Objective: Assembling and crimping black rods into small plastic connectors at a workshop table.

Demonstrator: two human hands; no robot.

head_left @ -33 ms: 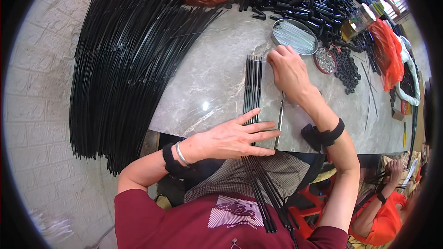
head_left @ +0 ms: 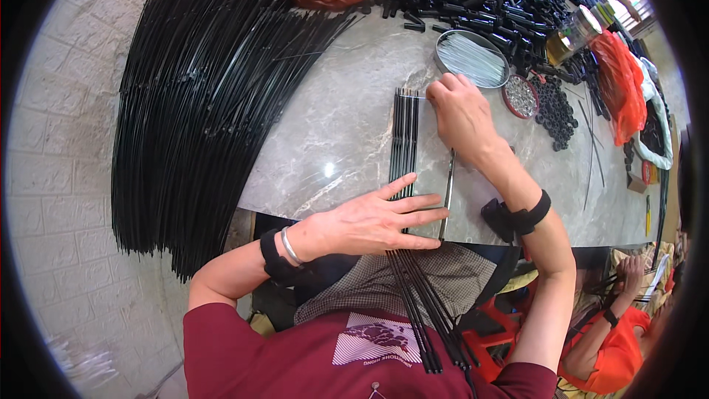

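A row of slim black rods (head_left: 404,133) lies side by side on the table, their lower ends hanging past its front edge over my lap. Across the rods, my left hand (head_left: 377,223) rests flat with its fingers spread, holding nothing. At the rods' far ends my right hand (head_left: 464,112) is closed in a pinch. From its fingertips a thin silvery wire (head_left: 413,96) reaches left across the rod tips. Whether it passes through them or lies on top, I cannot tell. A slender metal tool (head_left: 449,185) lies right of the rods, its near end by my left fingertips.
A big bundle of black rods (head_left: 199,118) overhangs the table's left side. Beyond my right hand stand a round tin of thin silvery wires (head_left: 473,59) and a red dish of small metal parts (head_left: 521,96). Black rings (head_left: 554,114) lie farther right, black tubes (head_left: 480,0) behind.
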